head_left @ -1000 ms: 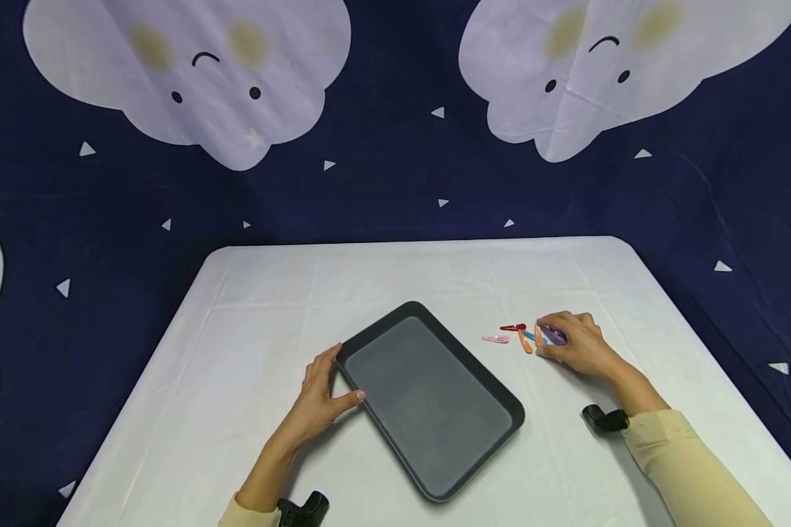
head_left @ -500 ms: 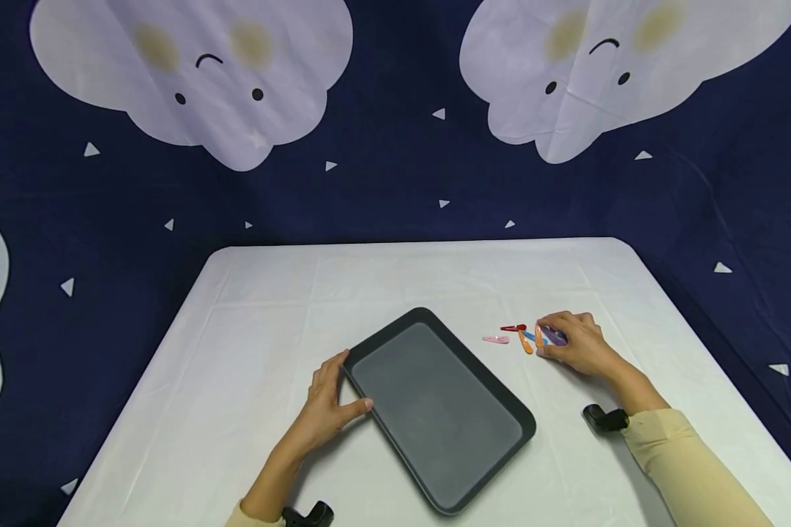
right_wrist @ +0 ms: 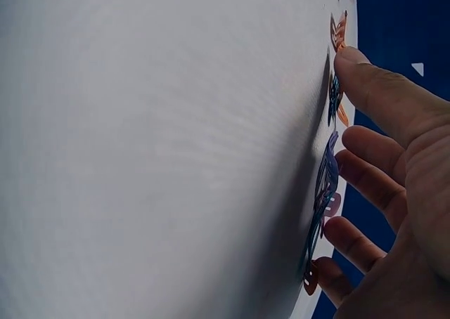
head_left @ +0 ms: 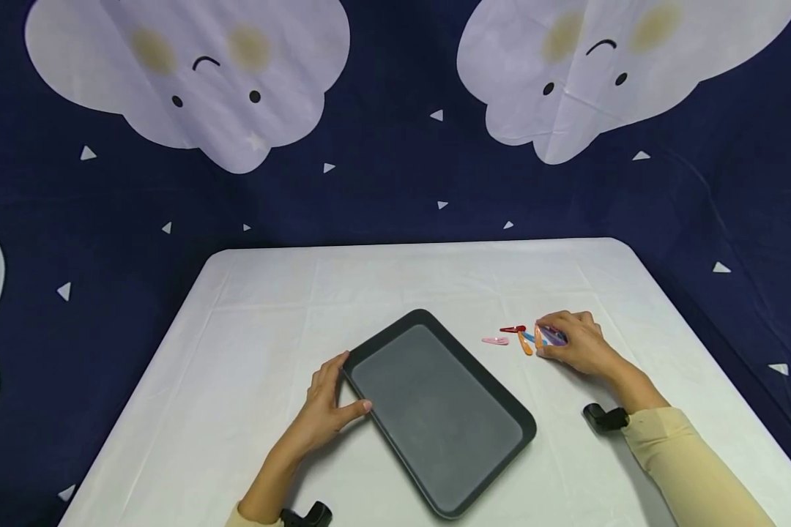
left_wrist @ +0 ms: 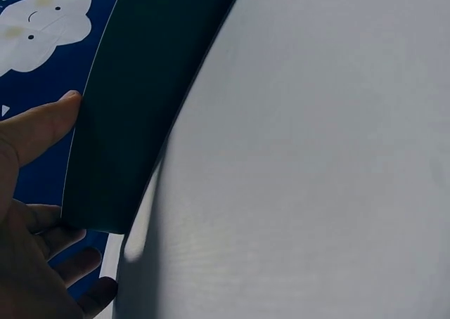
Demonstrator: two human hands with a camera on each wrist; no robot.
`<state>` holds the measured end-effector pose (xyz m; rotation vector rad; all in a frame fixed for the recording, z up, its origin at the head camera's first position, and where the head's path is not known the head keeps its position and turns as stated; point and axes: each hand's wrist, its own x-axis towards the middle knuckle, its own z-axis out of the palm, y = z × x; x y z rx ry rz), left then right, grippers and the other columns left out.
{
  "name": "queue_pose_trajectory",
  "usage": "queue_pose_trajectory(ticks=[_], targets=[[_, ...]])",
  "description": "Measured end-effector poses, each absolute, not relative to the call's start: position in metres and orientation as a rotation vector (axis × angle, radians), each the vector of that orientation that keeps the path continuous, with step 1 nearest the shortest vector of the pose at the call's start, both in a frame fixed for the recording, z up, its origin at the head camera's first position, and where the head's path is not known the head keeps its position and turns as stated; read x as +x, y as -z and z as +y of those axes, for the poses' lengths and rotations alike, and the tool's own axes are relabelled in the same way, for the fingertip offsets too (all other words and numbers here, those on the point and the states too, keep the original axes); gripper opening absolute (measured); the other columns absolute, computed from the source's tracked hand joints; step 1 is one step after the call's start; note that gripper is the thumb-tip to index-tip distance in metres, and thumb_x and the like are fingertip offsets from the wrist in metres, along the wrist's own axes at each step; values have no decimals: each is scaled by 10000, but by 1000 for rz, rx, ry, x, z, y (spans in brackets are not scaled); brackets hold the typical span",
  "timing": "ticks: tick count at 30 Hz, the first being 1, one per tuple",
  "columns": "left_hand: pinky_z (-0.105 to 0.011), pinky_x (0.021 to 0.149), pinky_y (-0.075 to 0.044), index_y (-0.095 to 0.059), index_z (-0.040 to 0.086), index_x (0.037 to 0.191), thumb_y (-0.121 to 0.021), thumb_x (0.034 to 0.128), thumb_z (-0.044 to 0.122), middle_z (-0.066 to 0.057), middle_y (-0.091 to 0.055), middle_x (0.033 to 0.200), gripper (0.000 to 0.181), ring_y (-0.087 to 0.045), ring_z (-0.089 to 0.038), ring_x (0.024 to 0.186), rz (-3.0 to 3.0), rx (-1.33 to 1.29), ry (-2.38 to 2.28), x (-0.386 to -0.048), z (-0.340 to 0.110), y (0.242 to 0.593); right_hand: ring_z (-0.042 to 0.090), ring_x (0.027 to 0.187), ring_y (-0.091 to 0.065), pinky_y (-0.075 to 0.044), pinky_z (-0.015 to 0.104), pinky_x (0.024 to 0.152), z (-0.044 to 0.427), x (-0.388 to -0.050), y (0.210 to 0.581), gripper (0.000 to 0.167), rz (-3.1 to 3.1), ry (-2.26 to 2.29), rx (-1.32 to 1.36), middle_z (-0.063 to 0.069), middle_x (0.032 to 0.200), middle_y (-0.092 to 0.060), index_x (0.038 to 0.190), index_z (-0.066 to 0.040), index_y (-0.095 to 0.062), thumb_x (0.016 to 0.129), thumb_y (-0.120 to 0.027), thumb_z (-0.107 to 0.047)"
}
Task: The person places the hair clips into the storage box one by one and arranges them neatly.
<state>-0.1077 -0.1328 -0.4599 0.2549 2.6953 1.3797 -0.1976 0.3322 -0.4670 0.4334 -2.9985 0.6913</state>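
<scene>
The dark grey baking tray [head_left: 438,417] lies slanted mid-table. My left hand [head_left: 323,410] holds its left corner, with thumb and fingers spread along the rim; the left wrist view shows the thumb [left_wrist: 53,122] against its side. To the right, my right hand [head_left: 576,344] rests over a cluster of snap hair clips. An orange hair clip [head_left: 538,336] stands between its spread thumb and index finger, and purple clips [head_left: 554,336] lie partly hidden under it. In the right wrist view its fingertips touch or nearly touch a purple clip [right_wrist: 328,168].
Left of the right hand lie a red clip [head_left: 513,329], a pink clip [head_left: 495,341] and another orange clip [head_left: 525,344]. The white table [head_left: 270,315] ends at a dark blue cloth [head_left: 382,197] with clouds. Black wrist cameras [head_left: 605,418] sit near the sleeves.
My left hand and the tray have shifted slightly right and toward me, mostly between the first two frames. The right hand and the clips stay in place.
</scene>
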Motion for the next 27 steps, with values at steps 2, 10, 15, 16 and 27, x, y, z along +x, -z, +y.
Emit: queue_pose_trajectory(ticks=[2, 10, 15, 16, 27], targets=[[-654, 1044, -238, -235, 108, 1492, -770, 770, 331, -131, -265, 1523, 926, -218, -347, 1386, 2697, 269, -1376, -108, -134, 460, 386, 1100, -376, -262, 524, 873, 332, -198, 468, 520, -2999, -689, 437, 172, 1279, -532, 1227, -85, -590, 760, -766, -234], [-662, 1042, -226, -240, 107, 1491, -763, 778, 332, -129, -267, 1524, 913, -218, -346, 1384, 2692, 290, -1374, -110, -134, 460, 393, 1104, -374, -262, 550, 883, 333, -199, 469, 511, -3002, -677, 456, 169, 1282, -525, 1223, -81, -594, 761, -763, -219], [-684, 1031, -215, -229, 110, 1495, -762, 781, 318, -128, -253, 1530, 914, -201, -364, 1389, 2681, 273, -1386, -110, -133, 460, 397, 1101, -379, -268, 556, 879, 333, -200, 468, 506, -2996, -660, 463, 170, 1281, -529, 1217, -77, -600, 761, -766, -220], [-684, 1032, -212, -230, 111, 1495, -763, 780, 318, -129, -253, 1530, 916, -200, -364, 1390, 2681, 272, -1388, -110, -133, 460, 396, 1097, -381, -270, 553, 873, 332, -200, 468, 506, -2995, -658, 467, 170, 1279, -530, 1215, -76, -601, 760, -767, -223], [-690, 1027, -205, -225, 109, 1496, -763, 780, 317, -139, -253, 1528, 919, -208, -367, 1380, 2685, 264, -1392, -109, -133, 462, 370, 1090, -387, -268, 530, 872, 333, -202, 469, 517, -2987, -673, 484, 158, 1284, -535, 1218, -89, -611, 757, -779, -253]])
